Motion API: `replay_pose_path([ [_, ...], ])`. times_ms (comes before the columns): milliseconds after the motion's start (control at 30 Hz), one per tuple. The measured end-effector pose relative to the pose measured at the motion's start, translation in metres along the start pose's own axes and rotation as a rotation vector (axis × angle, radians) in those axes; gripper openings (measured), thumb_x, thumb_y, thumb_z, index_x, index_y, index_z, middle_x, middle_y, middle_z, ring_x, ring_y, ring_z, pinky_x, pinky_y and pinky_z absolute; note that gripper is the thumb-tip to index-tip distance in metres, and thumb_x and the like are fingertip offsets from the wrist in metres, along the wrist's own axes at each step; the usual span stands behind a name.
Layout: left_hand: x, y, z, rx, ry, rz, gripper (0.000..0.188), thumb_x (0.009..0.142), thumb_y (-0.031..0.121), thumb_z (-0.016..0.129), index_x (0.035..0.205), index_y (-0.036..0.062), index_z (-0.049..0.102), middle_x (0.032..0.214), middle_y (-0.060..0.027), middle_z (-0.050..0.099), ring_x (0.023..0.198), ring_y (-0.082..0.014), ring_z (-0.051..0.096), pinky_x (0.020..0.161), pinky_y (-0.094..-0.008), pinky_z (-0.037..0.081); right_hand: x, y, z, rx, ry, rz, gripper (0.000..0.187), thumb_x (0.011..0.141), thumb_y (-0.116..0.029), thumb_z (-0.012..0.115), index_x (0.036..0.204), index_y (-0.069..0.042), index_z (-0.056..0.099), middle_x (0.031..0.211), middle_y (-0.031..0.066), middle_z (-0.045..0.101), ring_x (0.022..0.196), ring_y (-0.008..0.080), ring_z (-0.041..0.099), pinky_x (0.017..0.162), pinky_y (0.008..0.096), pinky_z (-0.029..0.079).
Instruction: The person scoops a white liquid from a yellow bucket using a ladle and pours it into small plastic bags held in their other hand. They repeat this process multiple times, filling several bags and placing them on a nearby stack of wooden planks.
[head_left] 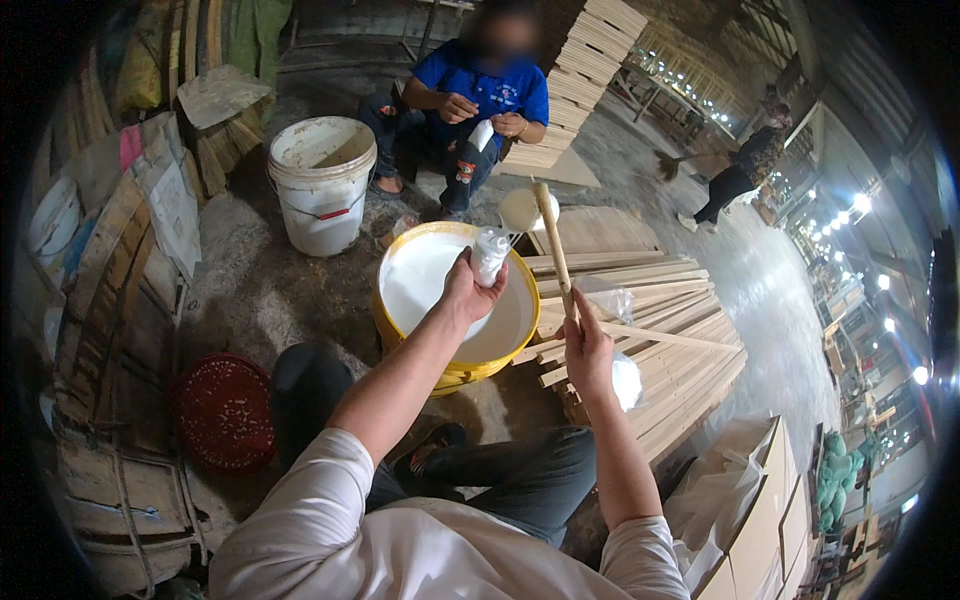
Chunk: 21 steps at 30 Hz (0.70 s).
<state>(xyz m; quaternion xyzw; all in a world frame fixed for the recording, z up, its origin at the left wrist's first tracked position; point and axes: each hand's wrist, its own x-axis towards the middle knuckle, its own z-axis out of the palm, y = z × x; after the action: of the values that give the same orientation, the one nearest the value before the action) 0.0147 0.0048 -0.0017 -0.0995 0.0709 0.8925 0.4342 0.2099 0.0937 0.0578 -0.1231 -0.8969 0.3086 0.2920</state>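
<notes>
Over a yellow bucket [458, 378] of white liquid [418, 275], my left hand [466, 297] is closed around a small clear plastic bag [490, 256] with white contents, held upright. In my right hand [588, 350] is the wooden handle of a ladle [555, 245], fingers wrapped round its lower end. The ladle's pale round cup [520, 211] is tilted just beyond the bag's top. Whether liquid runs between the two is too small to tell for sure.
Ahead, a person in a blue shirt [485, 85] sits holding a white filled bag [481, 134]. A white bucket [322, 200] stands at the left, a red round stool [226, 412] nearer. Wooden strips [660, 330] lie to the right, with a white bag [625, 382] on them.
</notes>
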Motion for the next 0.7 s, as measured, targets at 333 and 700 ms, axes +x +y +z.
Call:
replay_pose_path([
  [333,-0.019,0.032,-0.009,0.038,-0.102,-0.017,0.029,0.093,0.030,0.036,0.104,0.0100,0.052,0.091,-0.0082,0.056,0.081,-0.0217,0.055,0.062,-0.0280,0.049,-0.013,0.025,0.008,0.556,-0.165,0.428,0.039,0.092,-0.014,0.043,0.129,-0.003,0.035,0.068,0.0054,0.055,0.041,0.0043,0.039,0.036,0.0189,0.031],
  [700,-0.040,0.090,-0.006,0.117,-0.092,-0.008,0.026,0.090,0.022,0.039,0.106,0.0070,0.053,0.094,-0.0106,0.057,0.082,-0.0212,0.057,0.059,-0.0264,0.048,-0.070,0.083,0.036,1.038,-0.236,0.766,0.015,0.091,-0.021,0.046,0.099,-0.008,0.047,0.066,0.0043,0.051,0.040,0.0060,0.037,0.035,0.0198,0.030],
])
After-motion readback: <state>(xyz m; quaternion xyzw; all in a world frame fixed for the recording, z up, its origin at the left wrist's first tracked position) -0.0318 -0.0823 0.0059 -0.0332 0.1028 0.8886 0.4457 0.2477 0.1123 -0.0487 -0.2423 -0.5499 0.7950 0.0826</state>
